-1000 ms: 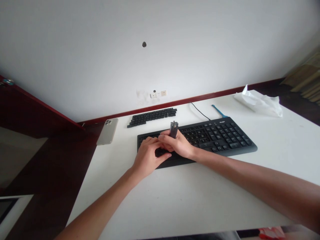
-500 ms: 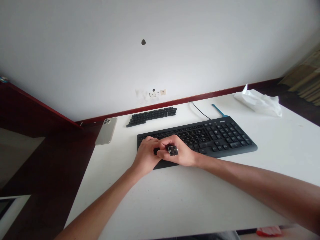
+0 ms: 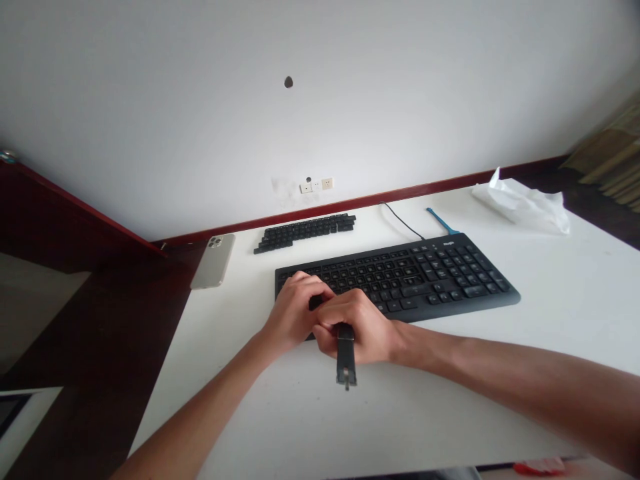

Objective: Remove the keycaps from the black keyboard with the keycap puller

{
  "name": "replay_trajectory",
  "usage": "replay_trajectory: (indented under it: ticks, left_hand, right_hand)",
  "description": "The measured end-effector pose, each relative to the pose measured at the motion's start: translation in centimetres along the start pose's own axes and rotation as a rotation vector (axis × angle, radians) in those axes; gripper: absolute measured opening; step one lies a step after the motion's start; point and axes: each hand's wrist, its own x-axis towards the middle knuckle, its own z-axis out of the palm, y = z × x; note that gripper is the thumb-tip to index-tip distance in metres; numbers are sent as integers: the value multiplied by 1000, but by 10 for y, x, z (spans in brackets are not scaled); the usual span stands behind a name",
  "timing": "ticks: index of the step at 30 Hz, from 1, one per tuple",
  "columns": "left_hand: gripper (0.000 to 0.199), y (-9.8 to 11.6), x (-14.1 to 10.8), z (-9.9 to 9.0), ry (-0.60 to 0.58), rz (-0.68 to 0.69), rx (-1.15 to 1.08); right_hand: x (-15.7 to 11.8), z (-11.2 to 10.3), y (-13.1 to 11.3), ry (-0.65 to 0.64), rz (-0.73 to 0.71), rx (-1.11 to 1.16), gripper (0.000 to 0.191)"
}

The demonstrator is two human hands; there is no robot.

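A black keyboard [image 3: 465, 273] lies on the white table, with many square key positions in its middle bare of caps. My left hand [image 3: 296, 303] rests over its left end, fingers bent down on it and tips hidden. Closed around a slim black tool [image 3: 346, 357] is my right hand [image 3: 357, 327], at the keyboard's front edge against my left thumb. The tool's near end, with a small metal piece, points down toward me; its far end is hidden under my hands, so I cannot tell its kind.
Loose black keycaps [image 3: 305, 232] lie in rows behind the keyboard. A phone [image 3: 214, 261] sits at the table's left edge. Behind the keyboard are its cable [image 3: 400, 220] and a blue strip-like tool [image 3: 441, 220]. A white plastic bag [image 3: 523, 203] lies at the back right.
My right hand has moved slightly toward me and turned, tilting the tool's near end downward. My left hand stays on the keyboard.
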Motion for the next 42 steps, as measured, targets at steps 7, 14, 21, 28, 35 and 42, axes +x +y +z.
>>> replay_trajectory:
  ticks: [7,14,21,28,35,42]
  left_hand:
    - [18,-6,-3,2,-7,50,57]
    - [49,-12,-10,10,-69,237,302]
    - [58,-5,-6,8,-205,304,490]
    - [68,-1,16,3,-309,420,446]
    - [68,-4,25,2,-344,472,390]
    - [68,-4,24,3,-328,493,396]
  right_hand:
    - [5,-4,-3,-3,-22,-19,37]
    - [6,-3,-2,95,-88,7,40]
    - [0,-3,5,63,-81,-4,39]
    - [1,-3,5,69,-87,-12,37]
    - [2,-3,4,86,-87,51,32]
    - [1,-2,4,127,-105,68,32]
